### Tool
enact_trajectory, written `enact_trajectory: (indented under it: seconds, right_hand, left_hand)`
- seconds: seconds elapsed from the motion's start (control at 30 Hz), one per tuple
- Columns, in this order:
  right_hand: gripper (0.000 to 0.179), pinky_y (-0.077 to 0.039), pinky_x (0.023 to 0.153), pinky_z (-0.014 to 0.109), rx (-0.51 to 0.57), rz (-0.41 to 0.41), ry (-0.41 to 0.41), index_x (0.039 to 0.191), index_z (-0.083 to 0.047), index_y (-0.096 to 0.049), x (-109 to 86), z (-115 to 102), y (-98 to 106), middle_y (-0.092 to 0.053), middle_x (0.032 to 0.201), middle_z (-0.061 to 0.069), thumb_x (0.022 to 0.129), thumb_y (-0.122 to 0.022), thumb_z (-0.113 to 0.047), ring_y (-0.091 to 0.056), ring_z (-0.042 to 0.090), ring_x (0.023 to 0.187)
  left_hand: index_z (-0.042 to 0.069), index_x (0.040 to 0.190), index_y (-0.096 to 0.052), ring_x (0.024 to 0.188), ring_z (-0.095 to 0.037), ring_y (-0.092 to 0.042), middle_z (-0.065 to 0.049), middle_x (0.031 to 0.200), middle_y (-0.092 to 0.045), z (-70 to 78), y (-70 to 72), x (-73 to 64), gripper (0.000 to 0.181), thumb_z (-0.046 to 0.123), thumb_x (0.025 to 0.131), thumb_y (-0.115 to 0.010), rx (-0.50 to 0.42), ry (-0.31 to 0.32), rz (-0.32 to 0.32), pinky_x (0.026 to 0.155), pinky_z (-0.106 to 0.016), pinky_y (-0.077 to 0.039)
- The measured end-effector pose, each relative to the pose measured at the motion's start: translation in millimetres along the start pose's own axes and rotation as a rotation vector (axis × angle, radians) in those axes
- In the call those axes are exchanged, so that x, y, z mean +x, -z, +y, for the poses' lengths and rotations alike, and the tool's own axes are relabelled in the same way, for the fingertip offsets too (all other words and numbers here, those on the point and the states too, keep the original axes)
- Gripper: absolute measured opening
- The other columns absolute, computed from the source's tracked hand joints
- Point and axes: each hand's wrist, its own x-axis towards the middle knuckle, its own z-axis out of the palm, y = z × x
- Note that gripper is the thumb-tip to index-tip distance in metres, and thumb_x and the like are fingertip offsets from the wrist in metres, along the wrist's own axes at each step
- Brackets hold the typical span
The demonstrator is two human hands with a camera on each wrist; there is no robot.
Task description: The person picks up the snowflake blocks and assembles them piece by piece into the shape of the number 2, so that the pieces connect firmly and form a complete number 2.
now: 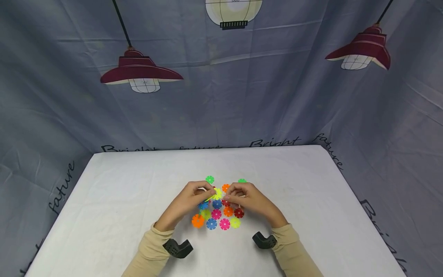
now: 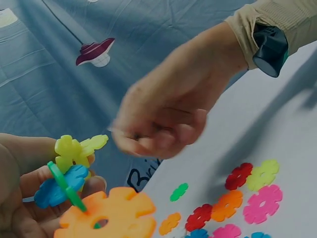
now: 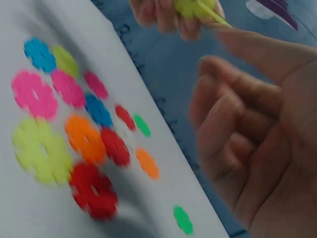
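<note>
Here in the left wrist view is a chain of notched, flower-shaped plastic discs (image 2: 69, 191), in bright yellow, blue, green and orange, slotted together and up off the white tabletop (image 1: 297, 184). The left hand (image 1: 190, 197) has it, thumb and fingers clamped on the yellow end. Seen from the head, take that yellow end as the centre of the dial: the left hand sits at 9 o'clock, the chain's big orange disc (image 1: 198, 221) dangles at 7. Over at 3, the right hand (image 1: 250, 196), close to the yellow, fingers loosely curled, blurred at the wrist cameras, nothing visible in its grasp!

Loose discs spread on the tabletop: a pink disc (image 1: 216, 214) at 6, an orange one (image 1: 228, 211) at 5, a dark red one (image 1: 239, 213) at 4, a small green one (image 1: 209, 179) at 11. Beige sleeves come in from 7 and 5, a black wrist device (image 1: 178, 248) on each. And at 12, the grey-blue curtain (image 1: 214, 107), with a printed maroon lamp (image 1: 142, 71) up at 11.
</note>
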Motion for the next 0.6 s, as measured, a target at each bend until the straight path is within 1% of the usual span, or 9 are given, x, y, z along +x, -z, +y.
enact_trajectory:
  seconds: [0.07, 0.1, 0.17, 0.27, 0.33, 0.4, 0.5, 0.6]
  right_hand:
    - [0.022, -0.053, 0.056, 0.029, -0.037, -0.007, -0.054, 0.100, -0.004, -0.070, -2.1, 3.7, 5.6, -0.067, 0.081, 0.014, 0.094, -0.078, -0.024, -0.061, 0.026, 0.066]
    - [0.023, -0.052, 0.057, 0.027, -0.058, -0.018, -0.082, 0.102, -0.005, -0.070, -3.0, 5.7, 8.2, -0.067, 0.081, 0.011, 0.091, -0.080, -0.023, -0.061, 0.021, 0.067]
    - [0.027, -0.049, 0.056, 0.023, -0.103, -0.052, -0.144, 0.104, -0.004, -0.070, -5.0, 11.0, 12.8, -0.065, 0.078, 0.004, 0.088, -0.083, -0.020, -0.057, 0.014, 0.065]
    - [0.029, -0.044, 0.058, 0.022, -0.160, -0.101, -0.224, 0.103, -0.004, -0.069, -7.3, 18.0, 17.6, -0.062, 0.070, -0.001, 0.083, -0.086, -0.015, -0.054, 0.012, 0.062]
    - [0.030, -0.042, 0.059, 0.022, -0.198, -0.118, -0.255, 0.101, -0.005, -0.069, -8.8, 21.8, 19.6, -0.060, 0.068, -0.002, 0.080, -0.088, -0.013, -0.052, 0.011, 0.062]
    - [0.030, -0.041, 0.058, 0.022, -0.226, -0.125, -0.265, 0.100, -0.007, -0.069, -9.7, 24.7, 20.7, -0.058, 0.066, -0.004, 0.078, -0.090, -0.012, -0.051, 0.011, 0.061]
    - [0.029, -0.039, 0.058, 0.022, -0.243, -0.131, -0.251, 0.097, -0.007, -0.069, -10.1, 27.0, 21.1, -0.056, 0.065, -0.005, 0.077, -0.090, -0.010, -0.049, 0.010, 0.060]
    - [0.024, -0.038, 0.057, 0.021, -0.240, -0.134, -0.246, 0.092, -0.008, -0.070, -9.7, 27.4, 20.2, -0.053, 0.063, -0.005, 0.078, -0.089, -0.009, -0.047, 0.009, 0.058]
  left_hand:
    - [0.005, 0.105, -0.073, 0.080, -0.020, -0.063, -0.012, 0.098, -0.072, -0.2, 2.1, -0.4, 0.025, 0.028, 0.104, -0.063, -0.005, 0.014, 0.017, 0.082, -0.031, -0.047]
    - [0.005, 0.106, -0.073, 0.085, -0.021, -0.066, -0.012, 0.104, -0.073, -0.2, 2.8, -0.6, 0.025, 0.027, 0.104, -0.063, -0.008, 0.021, 0.025, 0.085, -0.032, -0.048]
    - [0.005, 0.106, -0.073, 0.087, -0.021, -0.067, -0.012, 0.107, -0.073, -0.2, 4.1, -0.9, 0.024, 0.027, 0.104, -0.063, -0.009, 0.028, 0.037, 0.085, -0.033, -0.049]
    - [0.005, 0.106, -0.074, 0.080, -0.017, -0.064, -0.011, 0.107, -0.072, -0.5, 4.8, -0.7, 0.023, 0.026, 0.103, -0.064, -0.009, 0.041, 0.053, 0.081, -0.031, -0.048]
    - [0.006, 0.106, -0.074, 0.073, -0.013, -0.059, -0.011, 0.106, -0.071, -0.4, 5.3, -0.6, 0.023, 0.026, 0.103, -0.064, -0.010, 0.048, 0.060, 0.076, -0.028, -0.046]
    - [0.006, 0.106, -0.074, 0.068, -0.013, -0.054, -0.013, 0.104, -0.070, -0.1, 5.5, -0.4, 0.023, 0.027, 0.103, -0.064, -0.014, 0.053, 0.062, 0.072, -0.027, -0.044]
    - [0.005, 0.106, -0.074, 0.066, -0.012, -0.051, -0.015, 0.100, -0.070, 0.2, 5.6, -0.4, 0.024, 0.027, 0.103, -0.065, -0.017, 0.058, 0.062, 0.070, -0.027, -0.042]
    - [0.005, 0.105, -0.074, 0.065, -0.012, -0.050, -0.013, 0.098, -0.069, 1.0, 5.8, -0.9, 0.024, 0.027, 0.102, -0.065, -0.016, 0.061, 0.062, 0.070, -0.027, -0.041]
